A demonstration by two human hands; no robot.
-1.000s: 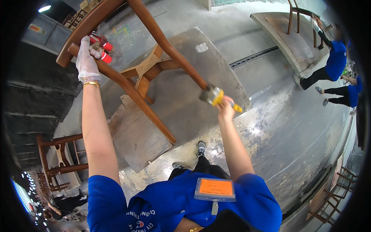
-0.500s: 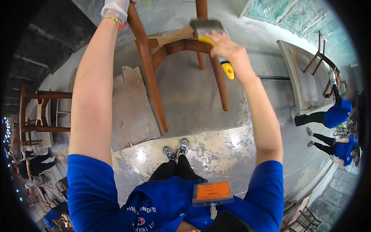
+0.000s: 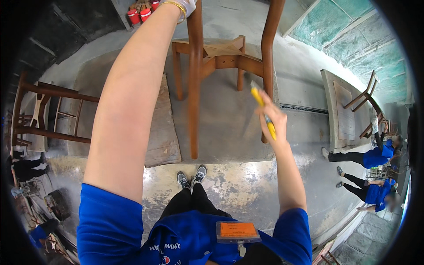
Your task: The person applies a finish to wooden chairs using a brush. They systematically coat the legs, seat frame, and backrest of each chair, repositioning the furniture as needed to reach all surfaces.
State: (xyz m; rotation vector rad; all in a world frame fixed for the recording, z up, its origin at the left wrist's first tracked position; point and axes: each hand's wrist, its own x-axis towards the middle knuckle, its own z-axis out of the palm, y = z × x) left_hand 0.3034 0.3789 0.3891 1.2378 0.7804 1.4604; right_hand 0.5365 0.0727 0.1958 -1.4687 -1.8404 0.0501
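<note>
A brown wooden chair (image 3: 216, 57) stands upside down on a grey worktop (image 3: 229, 132), its legs pointing toward me. My left hand (image 3: 190, 3), in a white glove with a gold bracelet at the wrist, grips the end of the near leg (image 3: 193, 97) at the top edge of the view; most of the hand is cut off. My right hand (image 3: 273, 118) holds a yellow-handled brush (image 3: 261, 108) with its bristles up, right beside the other long leg (image 3: 267, 53).
A worn wooden board (image 3: 162, 128) lies on the worktop's left. Red cans (image 3: 140, 13) stand at the far end. A bare chair frame (image 3: 42, 110) is on the left. At right, another bench (image 3: 342, 115) carries a chair, with two people in blue (image 3: 375, 168) beside it.
My right hand has come down with the brush from the seat frame to the side of the right-hand leg. My left hand stays on the near leg.
</note>
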